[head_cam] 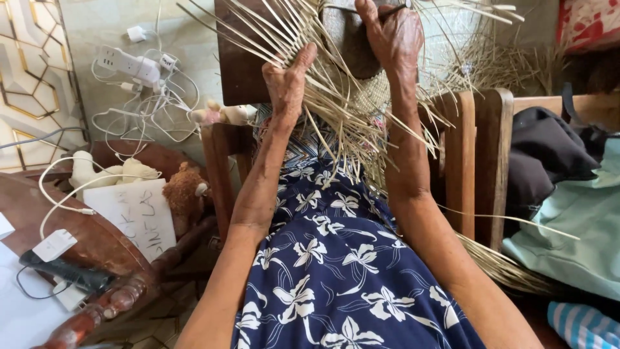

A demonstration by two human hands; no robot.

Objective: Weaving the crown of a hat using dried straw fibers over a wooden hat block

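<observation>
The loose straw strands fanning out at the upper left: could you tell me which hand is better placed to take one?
Probably the left hand: it rests among those strands, while the right hand presses the woven piece.

— What is seen on the left?
— A white power strip [126,63] with tangled cables, a brown stuffed toy [183,192] and a handwritten paper sheet [137,215].
— On the right?
— Dark clothing [541,161] and teal cloth [578,223] are piled.

2 hands [287,81], 1 woven basket [361,97], 2 chairs [475,148], 1 teddy [184,194].
</observation>
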